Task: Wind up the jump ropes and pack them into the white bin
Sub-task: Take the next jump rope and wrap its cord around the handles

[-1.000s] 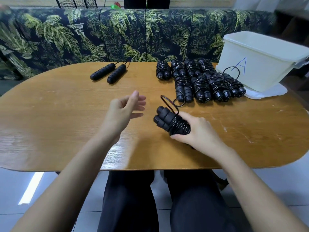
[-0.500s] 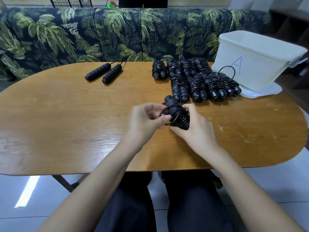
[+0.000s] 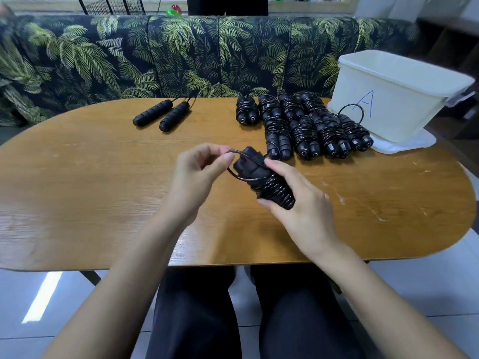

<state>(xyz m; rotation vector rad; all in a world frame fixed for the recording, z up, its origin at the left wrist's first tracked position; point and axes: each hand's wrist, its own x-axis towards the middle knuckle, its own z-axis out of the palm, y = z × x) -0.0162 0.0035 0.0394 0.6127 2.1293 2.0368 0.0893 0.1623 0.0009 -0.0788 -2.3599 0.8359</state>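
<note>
The right hand [image 3: 300, 208] grips a wound jump rope [image 3: 272, 185], its fingers curled round the lower part of the bundle, over the middle of the table [image 3: 90, 198]. The left hand [image 3: 197, 174] pinches the last loop of cord [image 3: 237, 176] between thumb and forefinger, at the 9 o'clock side of the bundle.

Seen from the held bundle, the near edge of the table lies at 6 o'clock, under both forearms. Wide bare wood opens at 9 o'clock and again at 3 to 4 o'clock. At 12 to 1 o'clock lies the group of finished ropes [image 3: 305, 123], and the nearest one is just beside the top of the held bundle. The white bin [image 3: 388, 99] stands at 2 o'clock, near the far right edge, on a flat white lid [image 3: 412, 141]; it has a blue letter A on its wall. At 11 o'clock two loose handles [image 3: 163, 115] lie side by side near the far edge, in front of the palm-print sofa [image 3: 129, 55].

The held rope is black: two ribbed handles side by side, with thin shiny cord wound round them in many turns. The handle ends stick out toward 11 o'clock.
</note>
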